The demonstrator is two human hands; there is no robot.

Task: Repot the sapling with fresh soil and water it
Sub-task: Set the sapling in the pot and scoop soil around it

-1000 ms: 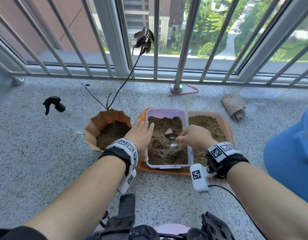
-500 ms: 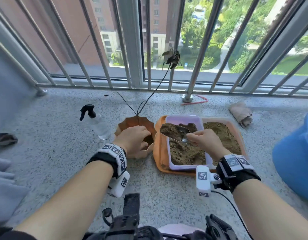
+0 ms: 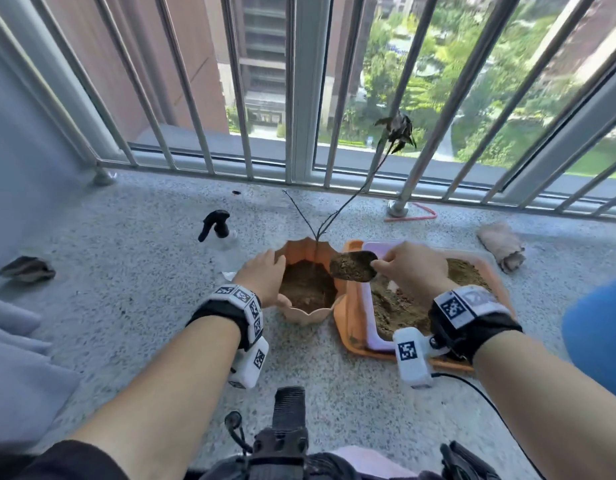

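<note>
A thin dark sapling [image 3: 348, 202] with wilted leaves at its top stands in a scalloped orange pot [image 3: 308, 311] half full of soil. My left hand [image 3: 263, 275] holds the pot's left rim. My right hand [image 3: 412, 266] grips a spoon [image 3: 353, 266] heaped with soil, held over the pot's right edge. To the right, a lilac plastic box [image 3: 377, 327] of soil sits on an orange tray [image 3: 348, 327]. A clear spray bottle [image 3: 218, 232] with a black trigger head lies left of the pot.
The metal balcony railing [image 3: 408, 188] runs along the far edge of the speckled floor. A rolled brown cloth [image 3: 502, 247] lies at right, a dark scrap [image 3: 25, 270] at far left, grey fabric [image 3: 15, 358] at lower left, something blue [image 3: 601, 334] at right.
My right hand lifted the spoonful of soil out of the box and carried it left over the pot. My left hand moved from the box's edge to the pot's rim.
</note>
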